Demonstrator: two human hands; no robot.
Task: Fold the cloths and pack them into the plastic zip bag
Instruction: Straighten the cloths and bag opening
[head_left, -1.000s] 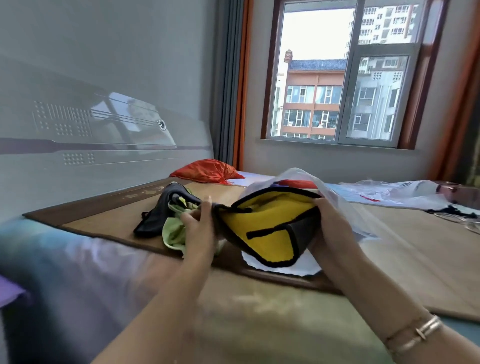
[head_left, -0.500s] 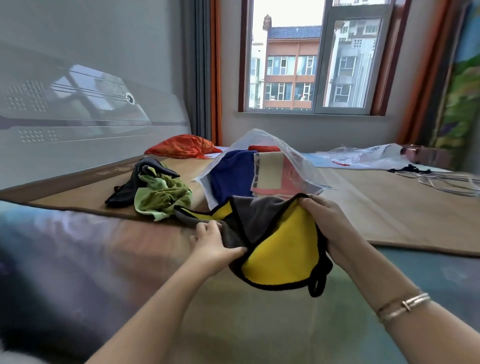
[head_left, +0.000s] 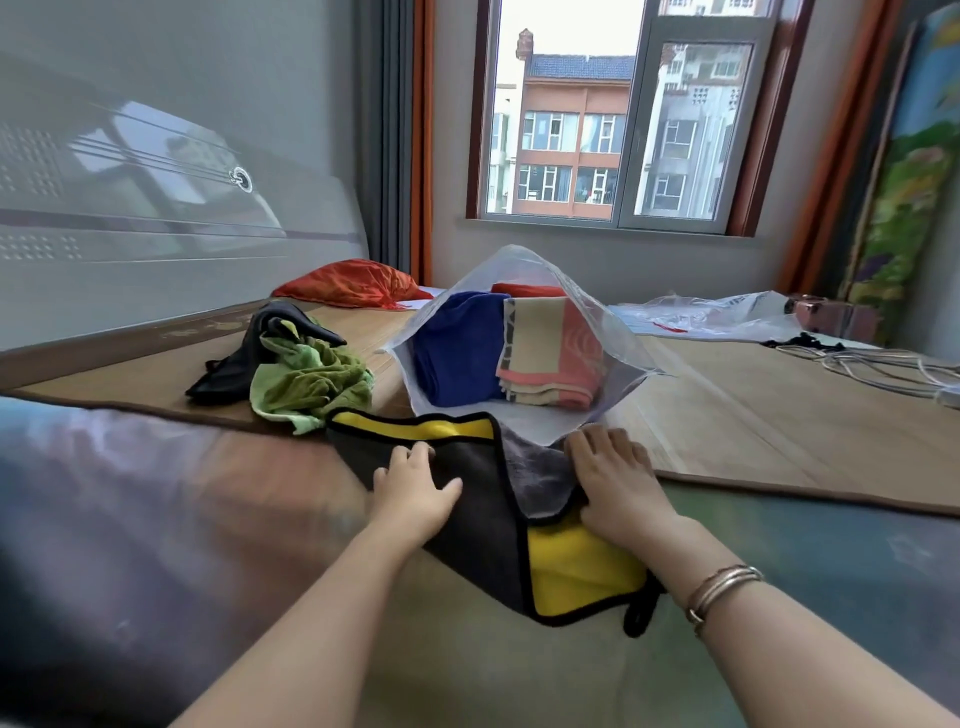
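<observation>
Two flat, open hands, left hand and right hand, on one yellow-grey cloth; three folded cloths in one zip bag.

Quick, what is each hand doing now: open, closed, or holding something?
Left hand: open, fingers flat, pressing on the yellow and grey cloth.
Right hand: open, fingers spread, resting on the same cloth.

Daylight from the window, overexposed sky, glare on headboard, blurred, bowed wide-angle edges
</observation>
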